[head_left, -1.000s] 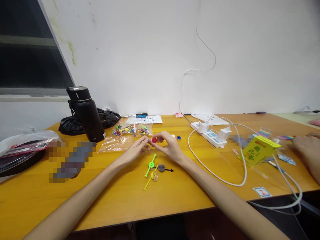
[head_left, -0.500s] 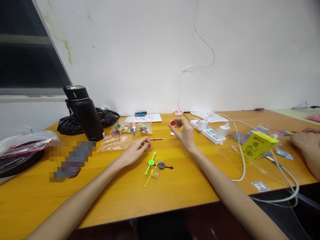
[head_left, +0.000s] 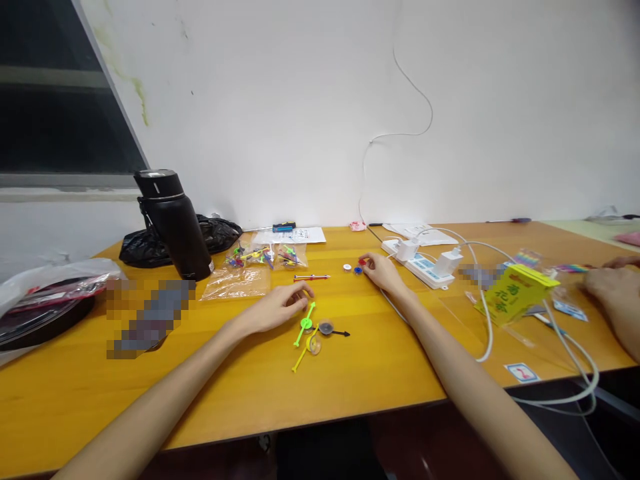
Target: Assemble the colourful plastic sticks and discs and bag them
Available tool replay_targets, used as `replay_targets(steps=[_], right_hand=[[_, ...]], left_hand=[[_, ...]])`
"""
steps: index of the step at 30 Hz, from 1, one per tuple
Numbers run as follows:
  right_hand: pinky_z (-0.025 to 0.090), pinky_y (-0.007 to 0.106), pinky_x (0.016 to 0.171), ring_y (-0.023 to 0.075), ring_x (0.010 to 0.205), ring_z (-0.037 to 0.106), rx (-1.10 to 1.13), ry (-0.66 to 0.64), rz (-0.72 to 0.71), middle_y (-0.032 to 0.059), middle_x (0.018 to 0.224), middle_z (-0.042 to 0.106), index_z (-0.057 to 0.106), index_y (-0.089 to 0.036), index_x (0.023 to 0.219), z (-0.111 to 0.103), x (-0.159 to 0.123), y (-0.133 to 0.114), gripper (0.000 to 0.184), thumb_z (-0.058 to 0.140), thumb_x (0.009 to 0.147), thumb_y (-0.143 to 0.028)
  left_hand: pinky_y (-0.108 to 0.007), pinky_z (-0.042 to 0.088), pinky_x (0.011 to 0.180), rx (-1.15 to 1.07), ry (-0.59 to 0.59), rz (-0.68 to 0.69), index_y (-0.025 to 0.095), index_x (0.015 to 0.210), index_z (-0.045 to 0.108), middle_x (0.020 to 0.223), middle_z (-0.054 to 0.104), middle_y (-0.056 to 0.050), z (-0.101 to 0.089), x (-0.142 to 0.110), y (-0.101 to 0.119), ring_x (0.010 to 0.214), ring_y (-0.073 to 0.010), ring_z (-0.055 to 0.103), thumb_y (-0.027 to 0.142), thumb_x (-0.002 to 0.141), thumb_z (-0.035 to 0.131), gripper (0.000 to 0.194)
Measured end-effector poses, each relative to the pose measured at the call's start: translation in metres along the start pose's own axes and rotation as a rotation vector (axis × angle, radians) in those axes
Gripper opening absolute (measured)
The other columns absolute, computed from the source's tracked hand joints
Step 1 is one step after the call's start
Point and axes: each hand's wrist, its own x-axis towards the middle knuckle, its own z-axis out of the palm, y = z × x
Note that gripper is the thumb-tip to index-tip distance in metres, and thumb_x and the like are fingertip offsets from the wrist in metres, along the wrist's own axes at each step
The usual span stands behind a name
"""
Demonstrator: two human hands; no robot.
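Observation:
The fingertips of my right hand (head_left: 383,272) close on a small red disc (head_left: 363,262) at table level. Right beside it lies a blue disc (head_left: 358,271), and a white disc (head_left: 347,267) is a little to the left. My left hand (head_left: 277,307) rests on the table, fingers loosely bent and apart, holding nothing. Close to its fingertips are a green arrow spinner (head_left: 307,323), a yellow arrow spinner (head_left: 313,345) with a clear round base, and a black arrow spinner (head_left: 327,328). Beyond the left hand lie red and white arrows (head_left: 312,277).
Behind my left hand are bags of colourful arrows (head_left: 250,255) and a flat clear bag (head_left: 237,283). A black bottle (head_left: 175,230) stands left. To the right are a power strip (head_left: 427,273), white cables, a yellow box (head_left: 517,293) and another person's hand (head_left: 613,293).
My right hand has come down and slightly right with the red disc, to table level beside the blue disc. My left hand has shifted slightly right, toward the green spinner.

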Motion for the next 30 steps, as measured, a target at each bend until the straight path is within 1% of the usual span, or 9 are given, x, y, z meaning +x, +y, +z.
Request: replay_targets(steps=[8, 12, 16, 20, 23, 25, 26, 28, 30], right_hand=[[0.043, 0.028, 0.073, 0.0190, 0.078, 0.064, 0.059, -0.024, 0.054, 0.0058, 0.086, 0.073, 0.067, -0.014, 0.119, -0.003, 0.002, -0.001, 0.035, 0.059, 0.085, -0.011], [0.043, 0.029, 0.075, 0.0199, 0.082, 0.065, 0.096, 0.058, 0.123, 0.0060, 0.089, 0.073, 0.064, -0.013, 0.120, -0.006, 0.000, -0.005, 0.035, 0.058, 0.086, -0.015], [0.044, 0.030, 0.074, 0.0193, 0.081, 0.064, 0.161, 0.149, 0.090, 0.0046, 0.090, 0.071, 0.063, -0.014, 0.119, -0.010, -0.002, -0.012, 0.036, 0.054, 0.085, -0.015], [0.044, 0.030, 0.073, 0.0182, 0.077, 0.061, 0.237, 0.204, 0.016, 0.0028, 0.085, 0.068, 0.064, -0.016, 0.115, -0.012, -0.002, -0.021, 0.035, 0.051, 0.083, -0.015], [0.044, 0.031, 0.074, 0.0181, 0.076, 0.059, 0.292, 0.225, -0.062, 0.0031, 0.085, 0.066, 0.065, -0.017, 0.113, -0.010, -0.003, -0.032, 0.031, 0.051, 0.085, -0.019], [0.046, 0.031, 0.074, 0.0178, 0.076, 0.059, 0.397, 0.182, -0.088, 0.0036, 0.086, 0.066, 0.067, -0.017, 0.111, -0.009, -0.006, -0.046, 0.029, 0.052, 0.087, -0.023], [0.047, 0.031, 0.074, 0.0176, 0.077, 0.059, 0.477, 0.126, -0.099, 0.0038, 0.087, 0.066, 0.067, -0.017, 0.110, -0.008, -0.009, -0.056, 0.027, 0.053, 0.088, -0.025], [0.049, 0.031, 0.076, 0.0175, 0.080, 0.062, 0.674, -0.077, -0.138, 0.0041, 0.088, 0.068, 0.067, -0.017, 0.112, -0.008, -0.019, -0.078, 0.027, 0.055, 0.091, -0.032], [0.051, 0.032, 0.080, 0.0172, 0.082, 0.065, 0.830, -0.362, -0.225, 0.0048, 0.091, 0.071, 0.064, -0.019, 0.120, -0.009, -0.031, -0.100, 0.034, 0.055, 0.096, -0.040]], left_hand=[[-0.027, 0.038, 0.062, 0.033, -0.101, 0.004, 0.024, 0.110, 0.069, 0.077, 0.065, -0.002, 0.000, -0.002, 0.001, 0.067, -0.0172, 0.054, 0.042, 0.093, 0.058, 0.027], [-0.028, 0.039, 0.064, 0.045, -0.125, 0.004, 0.024, 0.108, 0.070, 0.080, 0.066, -0.002, 0.001, -0.002, 0.001, 0.069, -0.0169, 0.056, 0.036, 0.090, 0.062, 0.023], [-0.027, 0.039, 0.063, 0.002, -0.131, -0.005, 0.024, 0.108, 0.069, 0.080, 0.064, -0.002, 0.002, -0.002, 0.002, 0.069, -0.0159, 0.055, 0.032, 0.090, 0.061, 0.021], [-0.027, 0.039, 0.064, -0.064, -0.094, -0.022, 0.023, 0.108, 0.068, 0.081, 0.063, -0.002, 0.001, 0.001, 0.000, 0.069, -0.0153, 0.055, 0.033, 0.091, 0.060, 0.021], [-0.028, 0.043, 0.069, -0.128, 0.004, -0.026, 0.023, 0.112, 0.068, 0.087, 0.065, -0.004, 0.000, 0.004, -0.007, 0.076, -0.0170, 0.060, 0.037, 0.091, 0.063, 0.025], [-0.029, 0.044, 0.071, -0.220, 0.083, -0.028, 0.022, 0.116, 0.067, 0.093, 0.067, -0.007, -0.001, 0.008, -0.011, 0.080, -0.0185, 0.064, 0.039, 0.090, 0.066, 0.031], [-0.030, 0.045, 0.072, -0.272, 0.119, -0.030, 0.022, 0.115, 0.068, 0.095, 0.068, -0.007, -0.002, 0.010, -0.013, 0.082, -0.0191, 0.065, 0.039, 0.089, 0.067, 0.031], [-0.030, 0.045, 0.074, -0.337, 0.173, -0.038, 0.020, 0.108, 0.071, 0.096, 0.070, -0.008, -0.006, 0.013, -0.015, 0.085, -0.0198, 0.067, 0.041, 0.087, 0.070, 0.029], [-0.030, 0.045, 0.075, -0.340, 0.226, -0.048, 0.018, 0.097, 0.072, 0.094, 0.071, -0.008, -0.009, 0.016, -0.015, 0.086, -0.0203, 0.066, 0.043, 0.085, 0.073, 0.028]])
